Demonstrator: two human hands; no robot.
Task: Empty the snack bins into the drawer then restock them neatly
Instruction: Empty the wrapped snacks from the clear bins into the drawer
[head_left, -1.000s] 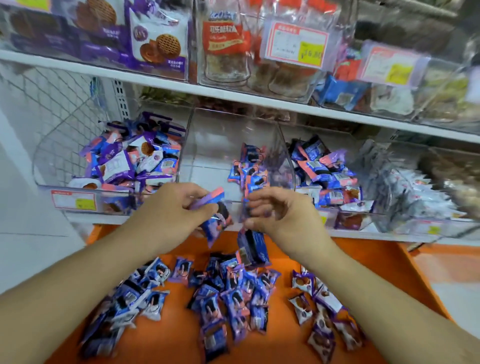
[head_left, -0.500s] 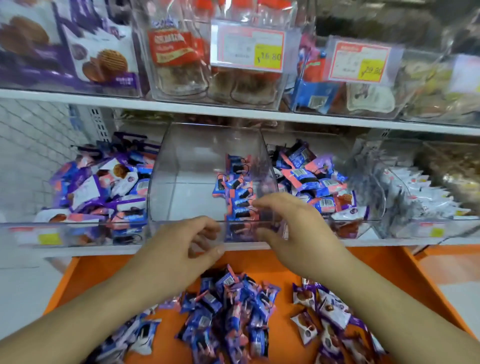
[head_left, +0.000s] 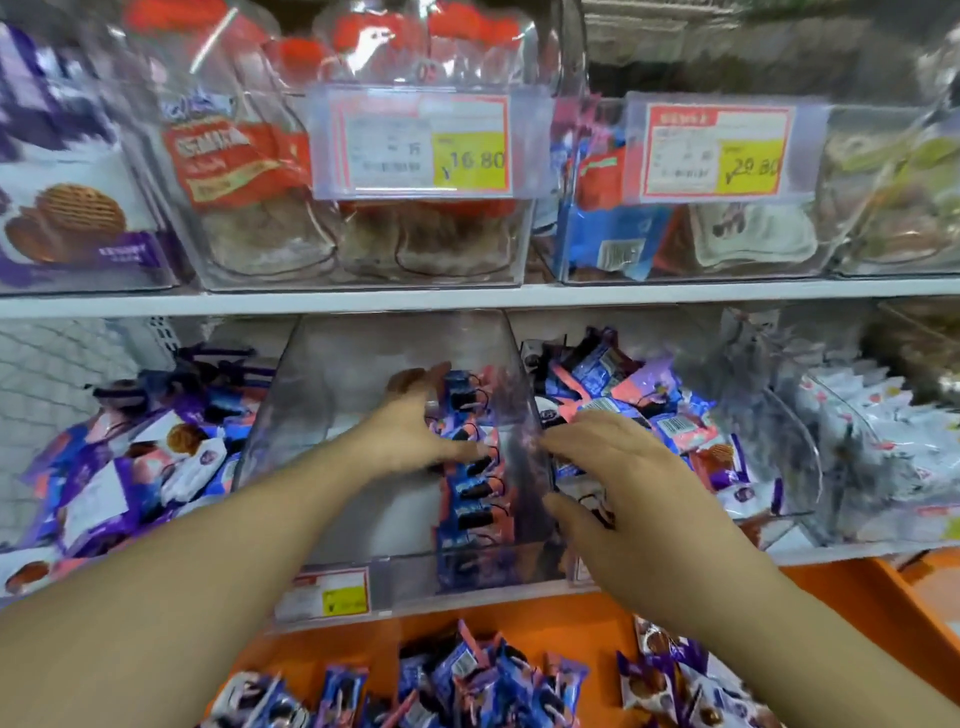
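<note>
Snack packets (head_left: 475, 483) | row runs 12–6 along bin's (head_left: 332, 467) right wall | left hand (head_left: 415, 431) flat against it, nearer | right hand (head_left: 613, 478) spread, empty, outside

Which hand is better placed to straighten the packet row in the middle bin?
Left, probably. The left hand is inside the clear middle bin, flat against the upright row of blue packets. The right hand sits outside the bin's right wall.

A clear middle bin (head_left: 363, 415) holds upright blue-pink packets (head_left: 470, 483) along its right wall; loose packets (head_left: 467, 675) litter the orange drawer (head_left: 571, 623).
</note>
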